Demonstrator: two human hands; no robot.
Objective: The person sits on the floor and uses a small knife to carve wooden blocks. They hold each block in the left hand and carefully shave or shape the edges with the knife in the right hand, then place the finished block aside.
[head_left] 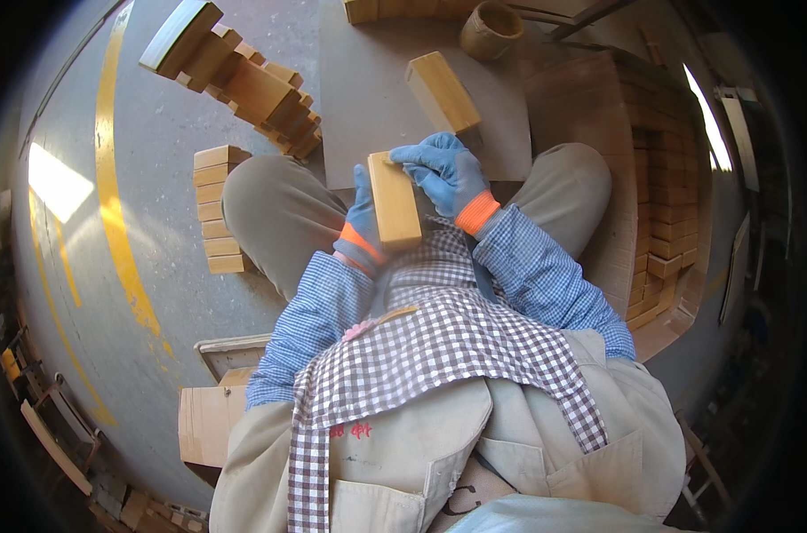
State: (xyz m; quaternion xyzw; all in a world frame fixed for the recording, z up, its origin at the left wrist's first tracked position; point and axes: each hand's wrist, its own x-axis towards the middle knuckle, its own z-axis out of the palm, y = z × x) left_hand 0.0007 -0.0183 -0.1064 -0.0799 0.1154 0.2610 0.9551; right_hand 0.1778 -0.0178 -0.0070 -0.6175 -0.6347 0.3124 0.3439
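Observation:
In front of my apron, my left hand, in a blue glove with an orange cuff, is closed around a long yellowish wooden block. The block is tilted upward, and its smooth broad face shows. My right hand, gloved the same way, has its fingers drawn together against the block's upper end; whether they pinch anything small is hidden. Just beyond that hand, a second wooden block lies on the grey work surface between my knees.
A round, brownish pot stands at the far edge beside more blocks. To the left on the floor are a tall stepped stack of blocks and a shorter stack. A large cardboard box with several blocks stands at my right.

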